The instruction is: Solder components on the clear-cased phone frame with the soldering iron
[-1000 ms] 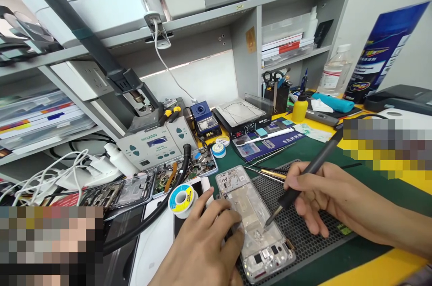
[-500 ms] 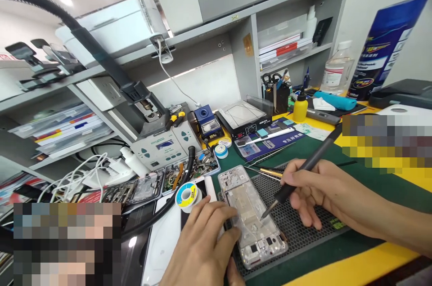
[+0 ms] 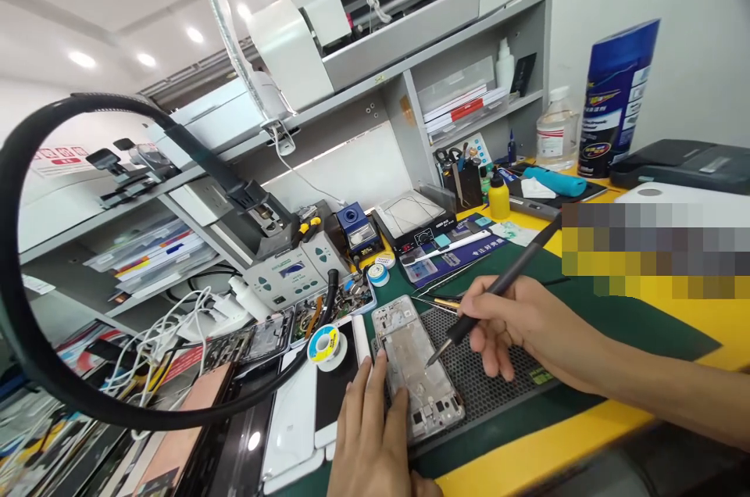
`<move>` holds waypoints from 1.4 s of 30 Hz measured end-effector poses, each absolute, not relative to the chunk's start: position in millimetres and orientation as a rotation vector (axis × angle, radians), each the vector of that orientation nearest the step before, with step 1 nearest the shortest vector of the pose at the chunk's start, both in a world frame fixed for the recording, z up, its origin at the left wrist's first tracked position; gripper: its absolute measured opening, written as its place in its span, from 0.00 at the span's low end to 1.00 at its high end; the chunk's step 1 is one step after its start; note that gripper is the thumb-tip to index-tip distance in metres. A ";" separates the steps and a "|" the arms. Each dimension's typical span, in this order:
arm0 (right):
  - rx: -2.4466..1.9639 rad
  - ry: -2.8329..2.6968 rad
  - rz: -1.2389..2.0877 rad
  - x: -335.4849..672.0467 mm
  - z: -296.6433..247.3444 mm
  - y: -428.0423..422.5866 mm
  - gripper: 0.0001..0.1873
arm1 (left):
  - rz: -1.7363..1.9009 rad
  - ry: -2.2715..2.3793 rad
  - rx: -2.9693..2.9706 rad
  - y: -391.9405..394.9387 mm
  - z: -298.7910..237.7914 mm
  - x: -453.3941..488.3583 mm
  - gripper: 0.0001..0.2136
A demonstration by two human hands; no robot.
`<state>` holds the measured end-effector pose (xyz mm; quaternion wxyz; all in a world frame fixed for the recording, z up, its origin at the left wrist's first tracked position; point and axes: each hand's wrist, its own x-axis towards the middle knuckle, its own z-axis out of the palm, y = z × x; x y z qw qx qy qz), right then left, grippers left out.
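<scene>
My right hand (image 3: pixel 524 329) grips a black soldering iron (image 3: pixel 498 290) like a pen. Its metal tip points down at the middle of a bare silver phone frame (image 3: pixel 404 345) and looks to be touching it or just above. The frame lies on a dark honeycomb-patterned mat (image 3: pixel 504 356). Along the frame's left side lies my left hand (image 3: pixel 372 446), fingers stretched out, with the index fingertip and thumb against the edge. A solder spool (image 3: pixel 326 345) sits on a white phone (image 3: pixel 360 333) left of the frame.
A thick black hose (image 3: pixel 176 419) loops across the left side. Behind stand a grey rework station (image 3: pixel 287 278), a blue soldering station (image 3: pixel 357 230) and a heating plate (image 3: pixel 410 212). Tweezers (image 3: pixel 448 278) lie beyond the frame. Cables and phone parts crowd the left.
The camera view has shifted, showing more of the hose and ceiling. My left hand's fingers have straightened along the frame's edge. The soldering iron's tip stays over the frame's middle.
</scene>
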<state>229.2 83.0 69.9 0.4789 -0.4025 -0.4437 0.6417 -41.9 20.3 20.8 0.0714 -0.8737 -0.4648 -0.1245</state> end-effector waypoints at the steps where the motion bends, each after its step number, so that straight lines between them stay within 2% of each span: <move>1: -0.979 -1.087 1.561 229.3 69.6 83.6 0.17 | -0.401 -1.414 -2.631 20.7 22.2 -40.5 0.36; 4: -0.976 -1.090 1.540 229.6 68.6 84.7 0.17 | -0.523 -1.494 -2.622 24.5 31.2 -37.9 0.30; 8: -0.976 -1.099 1.516 230.7 68.7 84.0 0.17 | -0.713 -1.635 -2.567 32.3 47.0 -38.9 0.18; 11: -0.973 -1.112 1.512 231.4 69.2 83.2 0.17 | -0.720 -1.612 -2.603 34.8 50.4 -40.3 0.15; 19: -0.984 -1.106 1.488 230.7 69.2 84.0 0.17 | -0.774 -1.572 -2.593 36.6 38.0 -39.5 0.15; 23: -0.979 -1.105 1.489 229.5 69.5 85.2 0.16 | -0.823 -1.598 -2.618 42.6 48.7 -42.1 0.13; 30: -0.960 -1.104 1.494 230.7 69.8 84.4 0.16 | -0.697 -1.572 -2.710 48.1 69.3 -44.0 0.12; 35: -0.957 -1.102 1.490 230.7 67.9 84.5 0.16 | -0.528 -1.520 -2.772 50.4 73.9 -41.7 0.16; 42: -0.946 -1.092 1.493 231.9 66.2 86.4 0.17 | -0.078 -1.535 -2.662 39.0 71.1 -31.9 0.22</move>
